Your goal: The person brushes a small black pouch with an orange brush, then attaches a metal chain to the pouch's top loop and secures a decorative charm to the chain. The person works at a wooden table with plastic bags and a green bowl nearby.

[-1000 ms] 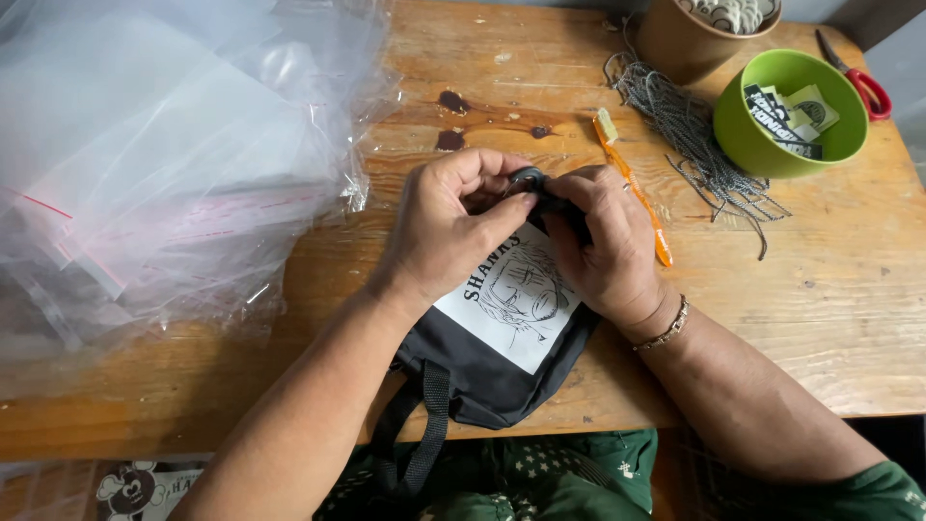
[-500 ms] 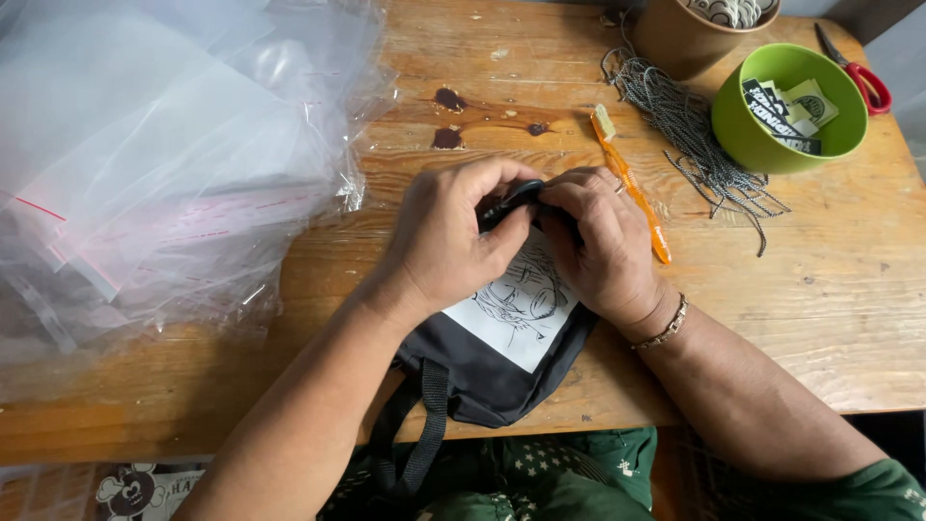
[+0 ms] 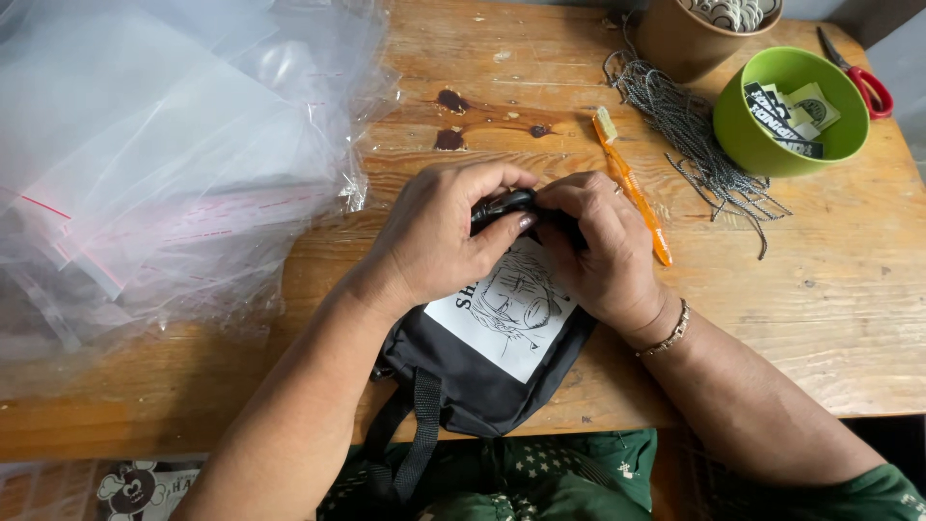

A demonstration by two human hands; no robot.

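On a worn wooden table (image 3: 820, 289), both sets of fingers pinch the top edge of a black pouch (image 3: 482, 376). The left hand (image 3: 439, 236) and right hand (image 3: 603, 246) close over it, an orange toothbrush (image 3: 637, 193) just beside, clear plastic bags (image 3: 164, 164) left.

Probably a packing workshop — plastic bags (image 3: 164, 164), worktable (image 3: 820, 318).

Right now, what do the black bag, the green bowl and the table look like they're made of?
The black bag looks like woven fabric, matte, with a webbing strap and a white printed patch. The green bowl seems to be plastic: smooth, evenly coloured, slightly glossy. The table is wood, with visible grain and plank seams, worn and stained; any varnish looks thin. Both hands hold the bag's top edge.
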